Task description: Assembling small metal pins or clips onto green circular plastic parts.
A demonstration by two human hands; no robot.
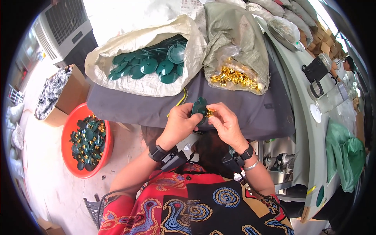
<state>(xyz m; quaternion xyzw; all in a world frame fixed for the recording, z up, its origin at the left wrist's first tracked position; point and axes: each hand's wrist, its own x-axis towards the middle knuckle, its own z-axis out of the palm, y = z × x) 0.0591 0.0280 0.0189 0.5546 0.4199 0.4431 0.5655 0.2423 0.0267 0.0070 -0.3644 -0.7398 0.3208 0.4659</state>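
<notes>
Between my hands, above the near edge of the dark cloth, is a green plastic disc [199,106] tilted on its edge. My left hand [181,122] is closed on it, thumb and fingers pinching its rim. Against the disc's right face my right hand [227,123] pinches a small shiny gold piece [210,112]; the fingers partly cover both parts, so I cannot tell whether they are joined. Behind my hands a white woven sack [145,89] lies open, full of green discs [149,65]. Beside it, an olive sack [231,27] spills gold pieces [235,77] at its mouth.
On the floor at left stands an orange-red basin [66,156] of green discs with gold pieces. Behind it are a cardboard box [74,92] of grey strips and an air cooler [62,29]. At right, a long table holds a jug [333,96] and green bag [344,152]; another person [340,68] is beyond.
</notes>
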